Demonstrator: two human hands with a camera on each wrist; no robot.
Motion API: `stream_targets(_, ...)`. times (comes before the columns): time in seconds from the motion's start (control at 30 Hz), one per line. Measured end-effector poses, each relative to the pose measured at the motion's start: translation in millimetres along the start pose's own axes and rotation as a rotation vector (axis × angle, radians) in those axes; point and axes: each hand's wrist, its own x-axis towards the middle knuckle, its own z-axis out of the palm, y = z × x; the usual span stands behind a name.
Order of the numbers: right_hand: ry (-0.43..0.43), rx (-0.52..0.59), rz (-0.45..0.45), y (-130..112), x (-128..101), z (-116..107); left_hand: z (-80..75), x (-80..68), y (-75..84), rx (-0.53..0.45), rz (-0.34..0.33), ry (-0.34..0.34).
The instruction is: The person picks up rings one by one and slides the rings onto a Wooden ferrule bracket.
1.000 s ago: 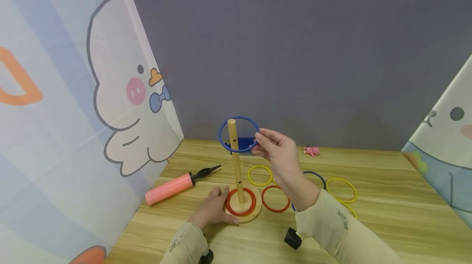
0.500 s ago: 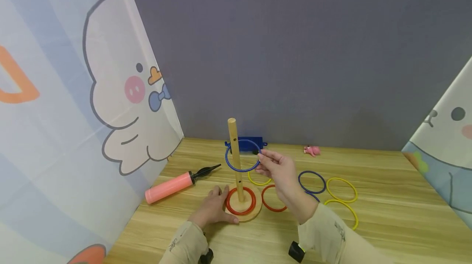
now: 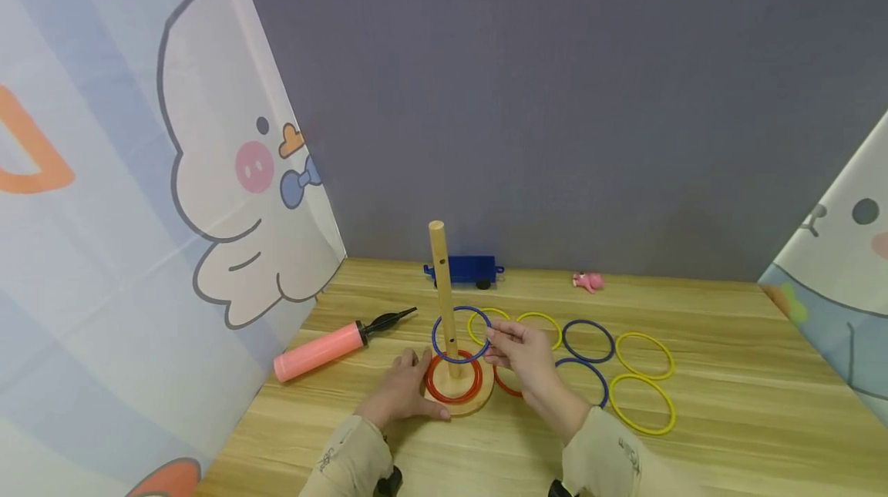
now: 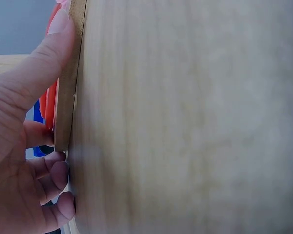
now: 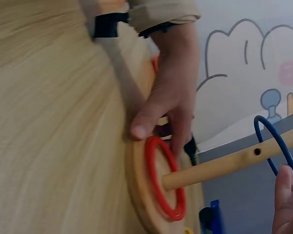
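Wooden parts form the stand: a round base (image 3: 459, 397) lies flat on the worktop (image 3: 728, 420) and carries an upright peg (image 3: 441, 289) with small holes along its length. The left hand (image 3: 402, 393) rests against the left edge of the base, thumb along the rim and fingers loosely curled at its side, as the left wrist view confirms; this contact appears to brace the stand so that the tall peg does not tip or slide. A red ring (image 3: 454, 378) already lies on the base around the foot of the peg. The right hand (image 3: 520, 354) pinches a blue ring (image 3: 460, 334) at its right side between thumb and fingertips. That ring encircles the peg at a low height, above the red ring and apart from it, held roughly level so that it clears the wood; the right wrist view shows the peg passing through it. Spare rings lie flat to the right of the stand, within reach of the right hand: yellow rings (image 3: 644, 354), blue rings (image 3: 586, 340) and a second red ring (image 3: 502, 386) partly hidden under that hand. A pink pump (image 3: 326, 350) lies left of the stand; a blue toy wagon (image 3: 463, 270) and a small pink toy (image 3: 586, 281) sit by the back wall.
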Motion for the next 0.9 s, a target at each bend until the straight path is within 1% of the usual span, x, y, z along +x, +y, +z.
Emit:
stream_targets(0.2,0.015,-0.039,0.045,23.7,6.1,-4.8,1.1,1.2,-1.2,0.011,0.002,0.011)
stream_targets(0.33,-0.001,-0.065,0.070,43.0,10.8,-8.6,-0.5,0.5,0.4,0.001,-0.007,0.003)
stream_targets(0.57,-0.042,-0.131,0.055,73.8,16.7,-11.5,-1.8,-0.8,3.4,0.004,-0.014,-0.005)
stream_targets(0.73,-0.058,-0.139,0.065,83.0,17.7,-8.5,-2.3,-0.6,4.3,-0.002,-0.020,-0.008)
stream_targets(0.83,-0.063,-0.167,0.053,85.6,18.2,-6.7,-2.4,-0.7,4.3,-0.004,-0.021,-0.007)
stream_targets(0.9,-0.062,-0.206,0.041,87.4,18.8,-6.0,-2.7,-0.6,4.1,-0.001,-0.019,-0.004)
